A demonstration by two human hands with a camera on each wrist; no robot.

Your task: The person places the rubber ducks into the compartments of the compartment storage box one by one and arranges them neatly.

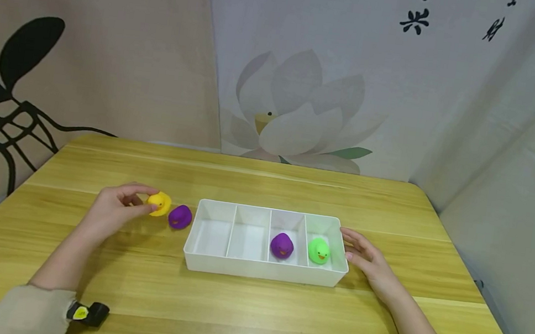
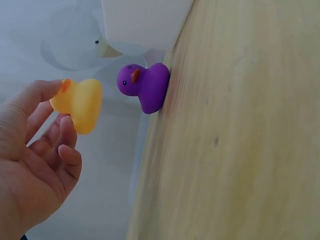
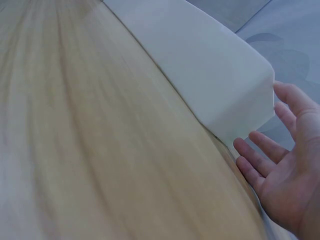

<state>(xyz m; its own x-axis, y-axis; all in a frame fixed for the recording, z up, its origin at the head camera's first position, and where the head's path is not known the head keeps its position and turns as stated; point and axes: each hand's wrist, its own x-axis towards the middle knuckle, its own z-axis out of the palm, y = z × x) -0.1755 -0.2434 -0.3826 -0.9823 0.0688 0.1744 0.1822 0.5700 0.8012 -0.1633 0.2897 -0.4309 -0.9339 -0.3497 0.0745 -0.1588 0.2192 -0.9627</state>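
My left hand [image 1: 117,207] pinches a yellow rubber duck [image 1: 160,204] between thumb and fingers; in the left wrist view the duck [image 2: 84,105] is held above the tabletop. Just right of it a purple rubber duck [image 1: 180,217] stands on the table, left of a white divided box [image 1: 260,270]. Inside the box, a second purple duck [image 1: 282,245] sits in the third compartment from the left and a green duck [image 1: 319,251] in the rightmost one. My right hand [image 1: 370,263] rests at the box's right end, fingers loosely extended against its wall.
The wooden table [image 1: 248,320] reaches back to a pale curtain [image 1: 314,28] printed with a lotus and dark plant shapes. The two left compartments of the box show bare white floors. Wrist cameras [image 1: 88,313] sit on both sleeves.
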